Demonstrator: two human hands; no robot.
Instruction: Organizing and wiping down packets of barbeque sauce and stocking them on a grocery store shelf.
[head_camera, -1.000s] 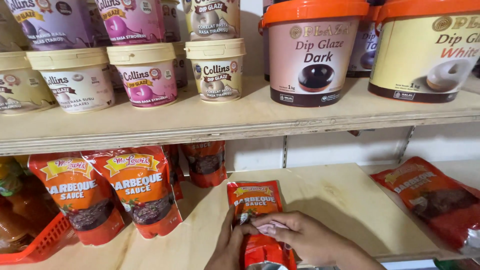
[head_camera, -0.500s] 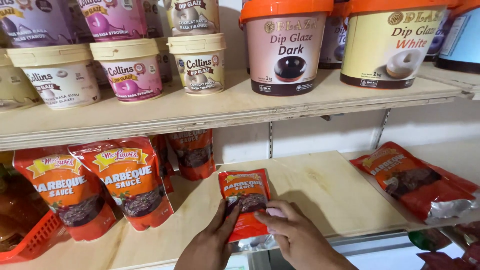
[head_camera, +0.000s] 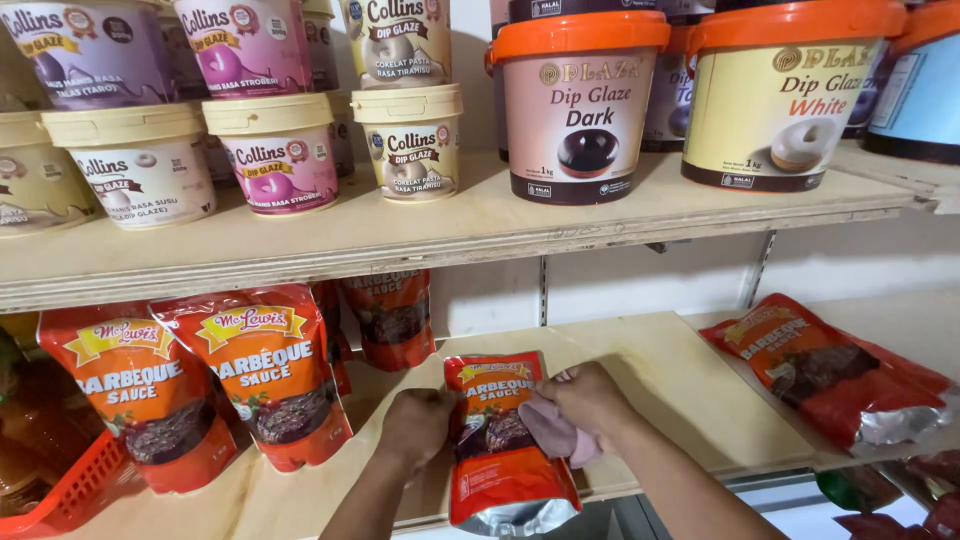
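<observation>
A red sauce pouch (head_camera: 498, 478) with a silver bottom lies flat on the lower wooden shelf (head_camera: 680, 390), its bottom over the front edge. My left hand (head_camera: 415, 425) grips the pouch's left side. My right hand (head_camera: 588, 400) is closed on a pink cloth (head_camera: 553, 432) and presses it onto the pouch's right side and face.
Two red sauce pouches (head_camera: 262, 375) stand at the left, another (head_camera: 395, 315) behind. A red pouch (head_camera: 835, 365) lies flat at the right. A red basket (head_camera: 60, 495) sits at far left. The upper shelf (head_camera: 440, 235) holds cream-lidded tubs (head_camera: 410, 140) and orange-lidded buckets (head_camera: 585, 100).
The pouch has moved from near the shelf's front edge farther onto the shelf and lies flat. My right hand has shifted onto its right side with the cloth; my left hand holds its left edge.
</observation>
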